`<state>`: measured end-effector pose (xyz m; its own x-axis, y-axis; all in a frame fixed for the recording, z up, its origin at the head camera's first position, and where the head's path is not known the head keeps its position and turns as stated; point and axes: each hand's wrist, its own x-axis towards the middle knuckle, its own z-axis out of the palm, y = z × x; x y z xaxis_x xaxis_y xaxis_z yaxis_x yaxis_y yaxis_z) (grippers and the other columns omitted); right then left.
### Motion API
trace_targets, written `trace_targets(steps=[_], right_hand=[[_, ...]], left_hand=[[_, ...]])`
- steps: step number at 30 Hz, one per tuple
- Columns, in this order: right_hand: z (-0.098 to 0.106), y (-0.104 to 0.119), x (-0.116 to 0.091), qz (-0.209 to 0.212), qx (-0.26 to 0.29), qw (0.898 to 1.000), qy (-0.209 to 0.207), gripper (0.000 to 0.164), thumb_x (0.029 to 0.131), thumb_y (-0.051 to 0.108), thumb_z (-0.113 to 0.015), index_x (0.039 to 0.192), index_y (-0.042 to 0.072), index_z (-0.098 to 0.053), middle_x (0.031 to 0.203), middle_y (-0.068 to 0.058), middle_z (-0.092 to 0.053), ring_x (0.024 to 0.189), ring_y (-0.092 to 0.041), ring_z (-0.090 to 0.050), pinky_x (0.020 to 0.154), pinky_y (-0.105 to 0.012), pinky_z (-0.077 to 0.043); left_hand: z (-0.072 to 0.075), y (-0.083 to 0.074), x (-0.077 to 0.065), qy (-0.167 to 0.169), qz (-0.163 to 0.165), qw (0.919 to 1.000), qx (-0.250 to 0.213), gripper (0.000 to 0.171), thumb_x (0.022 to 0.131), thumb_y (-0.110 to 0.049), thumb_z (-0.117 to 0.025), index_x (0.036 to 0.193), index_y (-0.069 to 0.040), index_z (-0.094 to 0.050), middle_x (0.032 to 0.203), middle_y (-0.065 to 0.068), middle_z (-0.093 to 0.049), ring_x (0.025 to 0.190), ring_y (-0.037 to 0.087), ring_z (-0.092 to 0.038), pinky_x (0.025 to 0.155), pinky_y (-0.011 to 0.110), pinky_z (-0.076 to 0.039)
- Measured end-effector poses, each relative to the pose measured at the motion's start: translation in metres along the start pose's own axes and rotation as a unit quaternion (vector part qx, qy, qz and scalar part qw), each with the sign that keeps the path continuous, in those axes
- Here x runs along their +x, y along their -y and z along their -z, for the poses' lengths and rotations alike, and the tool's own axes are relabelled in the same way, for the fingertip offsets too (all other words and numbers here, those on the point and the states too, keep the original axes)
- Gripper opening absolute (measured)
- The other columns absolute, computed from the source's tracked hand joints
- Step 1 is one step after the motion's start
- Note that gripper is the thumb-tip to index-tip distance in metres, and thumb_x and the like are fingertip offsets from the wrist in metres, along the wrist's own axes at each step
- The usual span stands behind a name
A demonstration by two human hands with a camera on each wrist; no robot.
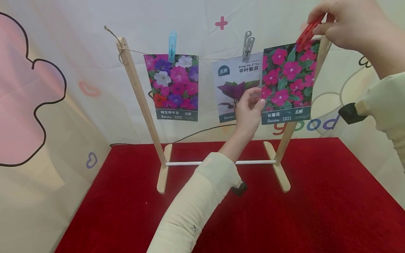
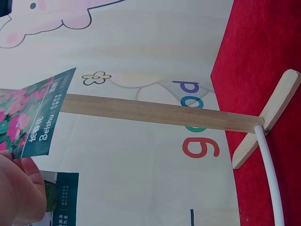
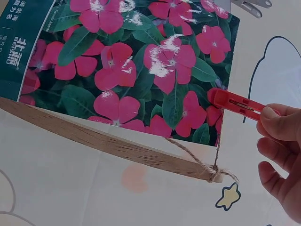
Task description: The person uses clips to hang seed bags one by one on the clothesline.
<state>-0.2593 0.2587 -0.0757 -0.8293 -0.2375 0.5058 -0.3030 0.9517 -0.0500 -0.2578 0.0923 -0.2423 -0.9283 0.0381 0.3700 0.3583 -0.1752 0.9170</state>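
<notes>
My right hand pinches the tail of a red clothespin between thumb and fingers. The clothespin's nose sits over the top edge of a seed packet with pink flowers, at the string near the right post. With thumb and fingers at that packet's left edge, my left hand holds it low down. Just behind lies a perilla seed packet, hung by a grey clothespin and partly covered by my left hand. Farther left, a blue clothespin holds a petunia seed packet on the string.
Two wooden posts on flat feet carry the twine. A white rod joins them near the bottom. The stand rests on a red cloth, before a printed white backdrop.
</notes>
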Motion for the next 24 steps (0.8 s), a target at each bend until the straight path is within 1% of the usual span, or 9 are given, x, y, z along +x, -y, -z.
trace_targets(steps=[7, 11, 15, 20, 22, 24], right_hand=[[-0.001, -0.002, 0.003, 0.000, -0.002, 1.000, 0.009, 0.023, 0.089, 0.002, -0.043, 0.107, -0.005, -0.056, 0.097, -0.024, -0.043, 0.085, -0.035, -0.034, 0.047, -0.003, -0.025], [-0.001, -0.003, 0.003, -0.001, 0.000, 1.000, 0.012, 0.024, 0.089, 0.002, -0.043, 0.109, -0.005, -0.055, 0.098, -0.025, -0.043, 0.085, -0.035, -0.034, 0.047, -0.003, -0.025], [0.001, 0.000, 0.002, -0.003, 0.004, 1.000, 0.017, 0.030, 0.089, 0.003, -0.043, 0.116, -0.005, -0.052, 0.099, -0.027, -0.042, 0.084, -0.035, -0.034, 0.047, -0.001, -0.024], [0.002, 0.003, 0.000, -0.008, 0.019, 0.999, 0.027, 0.038, 0.090, 0.004, -0.041, 0.126, -0.004, -0.043, 0.100, -0.028, -0.041, 0.082, -0.035, -0.034, 0.047, -0.001, -0.024], [0.001, 0.003, 0.000, -0.011, 0.023, 0.999, 0.028, 0.040, 0.090, 0.004, -0.040, 0.129, -0.001, -0.041, 0.099, -0.027, -0.041, 0.082, -0.034, -0.033, 0.048, -0.001, -0.025], [0.000, 0.001, 0.000, -0.013, 0.027, 0.999, 0.029, 0.042, 0.090, 0.005, -0.040, 0.132, 0.003, -0.039, 0.101, -0.026, -0.041, 0.082, -0.032, -0.034, 0.048, -0.001, -0.026]], left_hand=[[-0.001, 0.001, -0.001, 0.004, 0.003, 1.0000, -0.003, 0.026, 0.086, 0.000, -0.051, 0.111, -0.006, -0.053, 0.098, 0.014, -0.055, 0.080, 0.003, -0.048, 0.070, 0.010, -0.042], [-0.002, -0.002, -0.003, 0.002, 0.006, 1.0000, 0.001, 0.026, 0.086, 0.000, -0.050, 0.112, -0.006, -0.053, 0.098, 0.013, -0.055, 0.080, 0.003, -0.047, 0.071, 0.010, -0.043], [-0.002, -0.002, -0.003, -0.001, 0.003, 1.0000, 0.009, 0.026, 0.086, 0.000, -0.051, 0.111, -0.005, -0.053, 0.098, 0.014, -0.055, 0.081, 0.005, -0.048, 0.070, 0.010, -0.042], [-0.003, 0.015, 0.007, -0.001, 0.004, 1.0000, 0.007, 0.027, 0.086, -0.002, -0.052, 0.112, -0.010, -0.054, 0.100, 0.009, -0.055, 0.084, 0.005, -0.048, 0.072, 0.011, -0.042], [-0.004, 0.023, 0.011, -0.002, 0.003, 1.0000, 0.009, 0.027, 0.086, -0.004, -0.052, 0.112, -0.012, -0.054, 0.100, 0.008, -0.056, 0.084, 0.004, -0.048, 0.072, 0.011, -0.043], [-0.005, 0.027, 0.012, -0.003, 0.000, 0.9999, 0.014, 0.027, 0.086, -0.005, -0.053, 0.112, -0.014, -0.054, 0.099, 0.006, -0.056, 0.084, 0.004, -0.049, 0.073, 0.012, -0.043]])
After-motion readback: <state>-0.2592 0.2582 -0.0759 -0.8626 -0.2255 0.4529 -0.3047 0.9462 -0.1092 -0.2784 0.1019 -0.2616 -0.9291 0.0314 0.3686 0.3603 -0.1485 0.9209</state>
